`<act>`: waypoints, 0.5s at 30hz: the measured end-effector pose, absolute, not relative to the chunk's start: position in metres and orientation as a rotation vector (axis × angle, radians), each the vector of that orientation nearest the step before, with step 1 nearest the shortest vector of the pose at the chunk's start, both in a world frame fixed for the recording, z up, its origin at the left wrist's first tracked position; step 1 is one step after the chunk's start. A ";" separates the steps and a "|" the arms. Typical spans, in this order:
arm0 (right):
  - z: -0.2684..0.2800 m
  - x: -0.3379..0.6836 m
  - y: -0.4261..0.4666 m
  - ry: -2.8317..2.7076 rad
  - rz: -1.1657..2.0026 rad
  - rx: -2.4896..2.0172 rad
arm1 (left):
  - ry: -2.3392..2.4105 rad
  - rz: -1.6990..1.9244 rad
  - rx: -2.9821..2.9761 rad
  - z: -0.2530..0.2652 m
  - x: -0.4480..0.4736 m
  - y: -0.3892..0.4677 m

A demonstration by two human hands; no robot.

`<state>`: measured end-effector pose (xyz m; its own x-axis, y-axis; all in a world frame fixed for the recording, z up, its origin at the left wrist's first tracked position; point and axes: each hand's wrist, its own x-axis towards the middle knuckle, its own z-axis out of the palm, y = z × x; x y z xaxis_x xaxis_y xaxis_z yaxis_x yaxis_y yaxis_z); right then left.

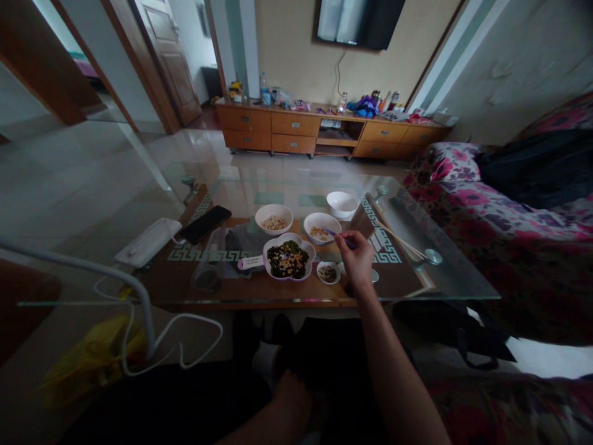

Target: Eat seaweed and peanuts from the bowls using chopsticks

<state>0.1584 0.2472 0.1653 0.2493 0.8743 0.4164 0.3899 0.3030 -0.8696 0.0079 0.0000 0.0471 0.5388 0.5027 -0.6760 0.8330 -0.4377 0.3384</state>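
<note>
My right hand (356,254) is closed around a slim purple utensil (330,232). Its tip is over or in a white bowl (323,221) holding a little chopped, nut-like food; the exact kind of utensil is hard to make out. Just left of this hand lies a small dish (328,273) of mixed dark and light seeds. A flower-shaped, purple-rimmed bowl (267,264) with a labelled handle holds dark greens topped with chopped bits. Behind it is a white bowl (274,210) of pale flakes. Down in my lap rests my left hand (294,392), its fingers hidden in shadow.
Another white bowl (341,203) stands at the back of the glass table (454,285). Chopsticks (403,240) lie on the right. At left are a black phone (206,224), a white case (148,242) and a clear cup (206,277). A white bent tube (146,303) crosses the near left.
</note>
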 end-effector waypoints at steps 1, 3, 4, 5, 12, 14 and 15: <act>0.165 0.155 0.247 -1.334 0.548 -1.260 | 1.068 -0.679 2.117 0.049 0.008 0.001; 0.164 0.149 0.245 -1.311 0.623 -1.195 | 1.044 -0.745 2.136 0.054 0.009 0.003; 0.164 0.145 0.245 -1.306 0.659 -1.169 | 1.035 -0.747 2.143 0.058 0.009 0.004; 0.164 0.141 0.244 -1.305 0.698 -1.149 | 1.033 -0.738 2.149 0.060 0.009 0.005; 0.164 0.123 0.239 -1.357 0.837 -1.109 | 1.059 -0.757 2.139 0.052 0.009 0.002; 0.162 0.120 0.239 -1.371 0.832 -1.116 | 1.075 -0.722 2.144 0.048 0.009 0.001; 0.161 0.118 0.238 -1.375 0.830 -1.119 | 1.083 -0.711 2.144 0.046 0.008 0.000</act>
